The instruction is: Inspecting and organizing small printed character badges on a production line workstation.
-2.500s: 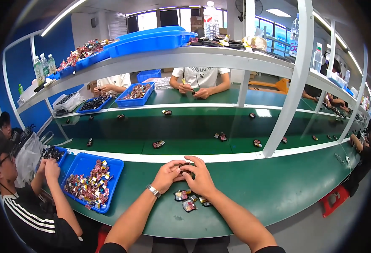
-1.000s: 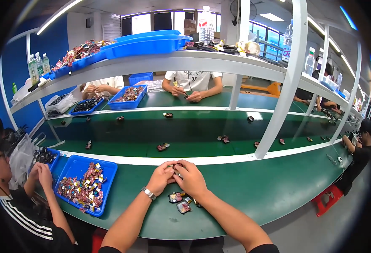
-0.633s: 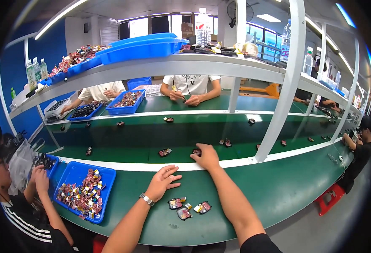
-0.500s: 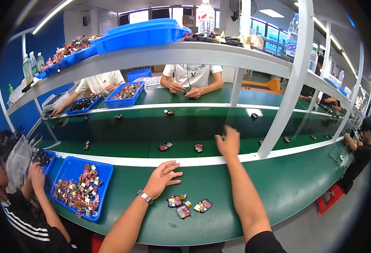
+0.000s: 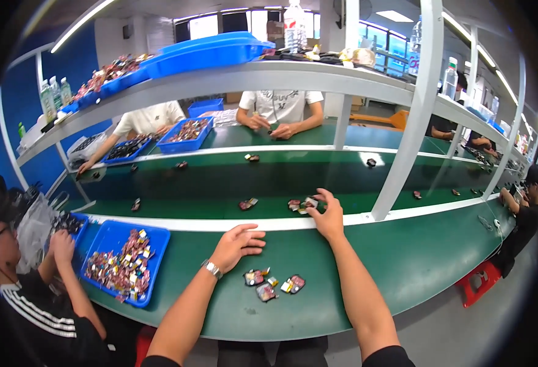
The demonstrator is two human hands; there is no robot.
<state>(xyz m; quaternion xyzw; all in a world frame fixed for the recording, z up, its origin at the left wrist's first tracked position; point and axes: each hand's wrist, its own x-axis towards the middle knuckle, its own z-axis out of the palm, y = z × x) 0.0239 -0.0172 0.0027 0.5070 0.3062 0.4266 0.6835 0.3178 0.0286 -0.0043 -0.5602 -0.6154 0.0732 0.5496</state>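
Small parts (image 5: 302,205) on belt's near edge — now reached by right hand (image 5: 327,215), fingers closing on 1; left hand (image 5: 235,244) released — flat on bench (image 5: 416,269).

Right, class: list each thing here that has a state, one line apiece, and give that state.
right hand: stretched out to the belt, fingers around a small part.
left hand: open, palm down on the green table.
small parts: lying loose near the left hand.
blue tray: filled with small parts.
upper blue bin: on the shelf, contents hidden.

2 hands (image 5: 235,243), 4 small parts (image 5: 273,285) nr them, 1 blue tray (image 5: 153,244)
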